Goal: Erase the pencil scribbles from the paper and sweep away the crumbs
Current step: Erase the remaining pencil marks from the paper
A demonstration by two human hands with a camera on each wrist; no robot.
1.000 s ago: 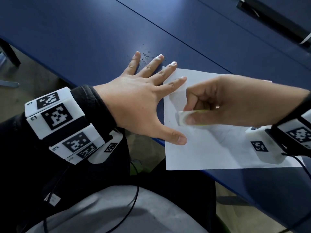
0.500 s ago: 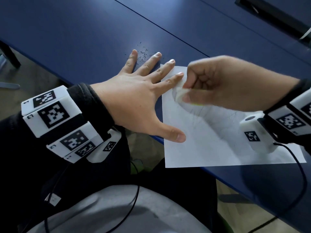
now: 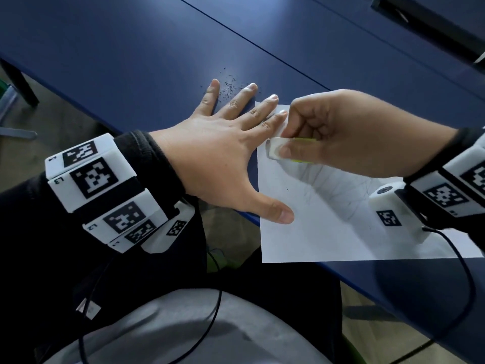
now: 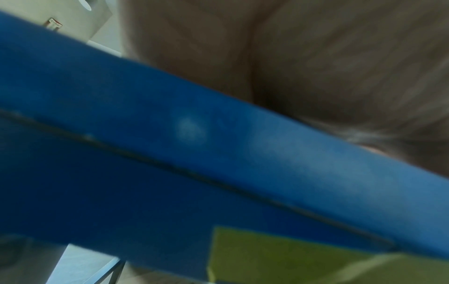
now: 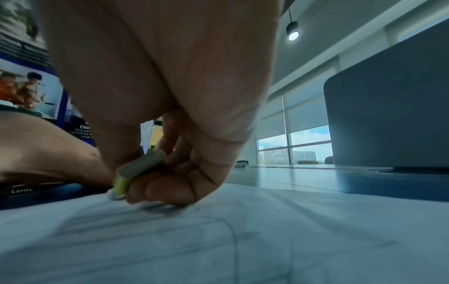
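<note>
pinching eraser (image 3: 275, 149) on paper (image 3: 322, 232), right hand (image 3: 349, 132), left hand (image 3: 223, 156) flat

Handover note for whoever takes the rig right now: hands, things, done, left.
Left hand: flat, fingers spread, thumb and two fingertips pinning the paper by its left edge.
Right hand: pinches the eraser, its tip on the paper near the top left corner.
Done: some rubbing; crumbs lie on the table by the left fingertips.
Left: faint scribbles remain mid-sheet; erase them, then sweep away the crumbs.
</note>
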